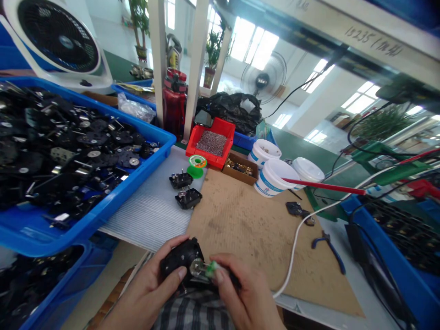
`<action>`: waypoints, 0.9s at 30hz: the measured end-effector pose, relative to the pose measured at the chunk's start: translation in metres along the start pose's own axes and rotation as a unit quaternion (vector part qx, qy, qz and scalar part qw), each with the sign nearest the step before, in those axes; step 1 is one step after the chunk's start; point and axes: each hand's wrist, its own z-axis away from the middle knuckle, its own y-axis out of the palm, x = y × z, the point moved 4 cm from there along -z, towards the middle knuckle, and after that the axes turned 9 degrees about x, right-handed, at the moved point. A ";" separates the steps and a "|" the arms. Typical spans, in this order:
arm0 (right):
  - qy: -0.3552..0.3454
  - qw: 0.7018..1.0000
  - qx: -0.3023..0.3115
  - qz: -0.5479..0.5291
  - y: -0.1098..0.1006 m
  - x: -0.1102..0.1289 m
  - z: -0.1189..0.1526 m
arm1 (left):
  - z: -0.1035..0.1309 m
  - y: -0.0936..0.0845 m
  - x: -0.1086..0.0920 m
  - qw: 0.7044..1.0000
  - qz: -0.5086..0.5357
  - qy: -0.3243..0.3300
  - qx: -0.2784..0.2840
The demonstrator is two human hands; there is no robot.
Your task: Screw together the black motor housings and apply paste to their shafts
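Note:
My left hand (154, 282) is closed around a black plastic housing (177, 257), its thumb pressed on the near face. A round shiny metal disc (197, 266) sits at the right end of the housing. My right hand (242, 286) pinches a small green-and-clear piece (211, 269) right beside the disc. A thin metal part runs between the two; I cannot tell whether it belongs to a tool. Both hands are held low, over the table's front edge and a checked cloth (192, 309). Two similar black assemblies (188, 198) lie farther back on the ribbed sheet.
A blue tray (137, 183) heaped with black parts stands at left. Behind the cardboard mat (237, 220) are a red bin (223, 158) of small metal pieces and white tubs (271, 183). Blue-handled pliers (332, 252) and a white cable (295, 243) lie at right.

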 end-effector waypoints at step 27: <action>0.113 0.989 0.097 -0.023 0.019 -0.008 -0.018 | 0.005 -0.009 -0.012 0.995 -0.068 0.007 -0.071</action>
